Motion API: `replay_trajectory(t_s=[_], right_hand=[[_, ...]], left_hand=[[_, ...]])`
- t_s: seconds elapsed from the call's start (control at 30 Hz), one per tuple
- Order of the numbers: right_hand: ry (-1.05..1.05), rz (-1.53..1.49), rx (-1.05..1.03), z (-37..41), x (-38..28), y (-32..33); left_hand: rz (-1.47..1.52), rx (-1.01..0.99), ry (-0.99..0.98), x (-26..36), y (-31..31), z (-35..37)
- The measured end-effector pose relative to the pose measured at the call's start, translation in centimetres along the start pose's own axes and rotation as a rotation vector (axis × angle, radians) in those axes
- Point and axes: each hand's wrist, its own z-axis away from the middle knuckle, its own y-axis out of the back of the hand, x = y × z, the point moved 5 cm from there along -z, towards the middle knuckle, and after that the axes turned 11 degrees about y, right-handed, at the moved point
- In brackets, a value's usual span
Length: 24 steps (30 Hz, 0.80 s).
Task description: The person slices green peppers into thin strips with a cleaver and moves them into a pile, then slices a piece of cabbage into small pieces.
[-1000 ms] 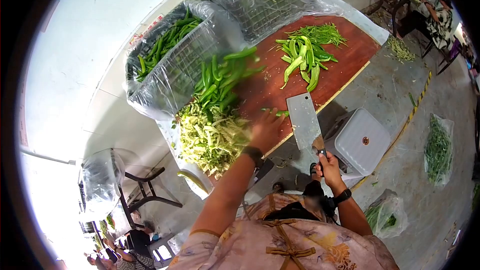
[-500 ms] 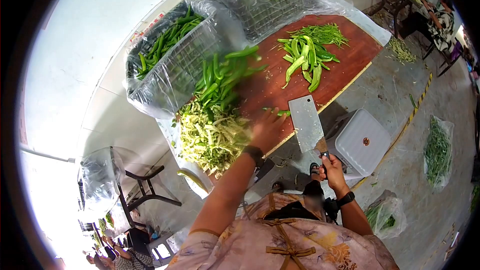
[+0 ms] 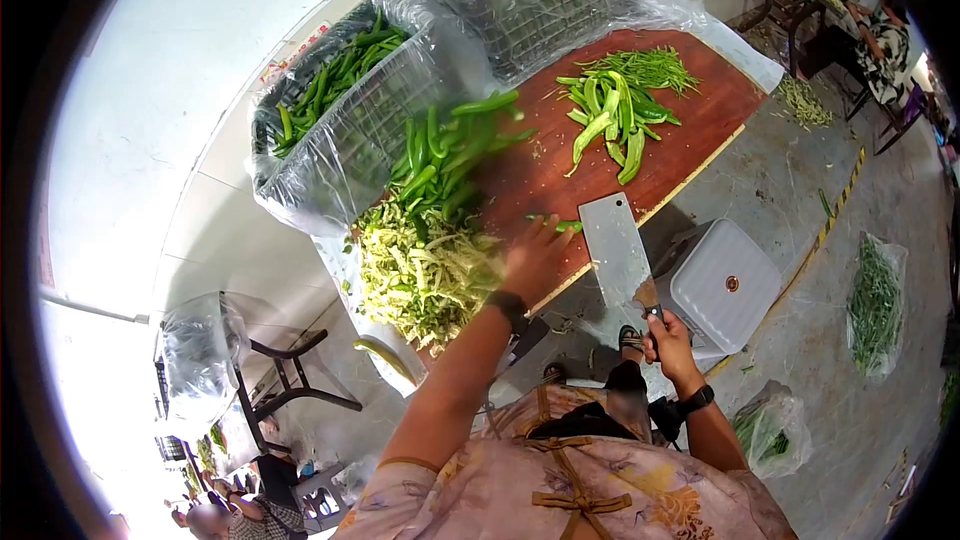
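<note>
My left hand [image 3: 536, 262] lies at the front edge of the red-brown board [image 3: 520, 175], its fingertips holding down a green pepper [image 3: 568, 226]. In my right hand [image 3: 672, 348] is the handle of a cleaver [image 3: 615, 245]. The wide blade lies flat-side up near that pepper, its far end over the board's edge. Left of my left hand is a heap of pale cut pepper cores [image 3: 425, 280]. Whole green peppers [image 3: 435, 160] are piled behind the heap. Split peppers [image 3: 620, 120] rest at the board's far right beside thin green shreds [image 3: 650, 70].
Plastic-lined crates stand behind the board: one holds green peppers [image 3: 340, 75], another [image 3: 550, 10] is beside it. A white lidded bin [image 3: 725, 285] stands on the floor near my right hand. Bags of greens [image 3: 878, 305] lie farther right. Other people sit at the sides.
My right hand and the cleaver have shifted very slightly to the right. My left hand stays on the pepper. A person at the lower left has moved a little.
</note>
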Motion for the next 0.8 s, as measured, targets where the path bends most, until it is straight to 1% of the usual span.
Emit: replay_trajectory(t_s=[0.1,0.17,0.27,0.4,0.47,0.53,0.6,0.63,0.7,0.73,0.8], right_hand=[[0.022,0.040,0.001,-0.1,-0.4,-0.3],[-0.030,-0.002,0.017,-0.5,-0.4,-0.6],[-0.048,0.008,0.044,-1.5,-0.4,-1.2],[0.009,0.014,0.011,0.0,0.6,-0.5],[-0.049,-0.048,0.022,0.8,1.4,-0.2],[-0.061,-0.056,0.043,0.4,1.9,-0.5],[-0.085,-0.206,0.028,-0.8,2.6,-1.2],[-0.085,-0.207,0.031,-1.2,2.1,-1.8],[-0.017,-0.079,0.040,-1.7,1.2,-2.6],[-0.015,-0.082,0.045,-1.9,1.7,-2.3],[0.016,-0.054,0.006,-2.3,2.8,-1.7]], left_hand=[[0.014,-0.013,0.048,0.2,0.3,0.0],[0.004,-0.035,0.053,0.4,0.6,-0.3],[-0.002,-0.064,0.063,0.4,0.6,-0.3],[0.003,-0.098,0.055,0.0,0.1,-0.1],[0.001,-0.116,0.063,-0.1,-0.1,-0.2],[0.002,-0.139,0.070,-0.3,-0.7,-0.2],[-0.047,-0.078,0.039,-0.2,-1.1,-0.4],[-0.046,-0.080,0.037,0.2,-0.4,-0.7],[-0.113,-0.174,0.050,0.7,0.5,-1.0],[-0.112,-0.176,0.045,0.8,0.9,-1.3],[-0.123,-0.385,0.171,0.2,0.7,-1.5]])
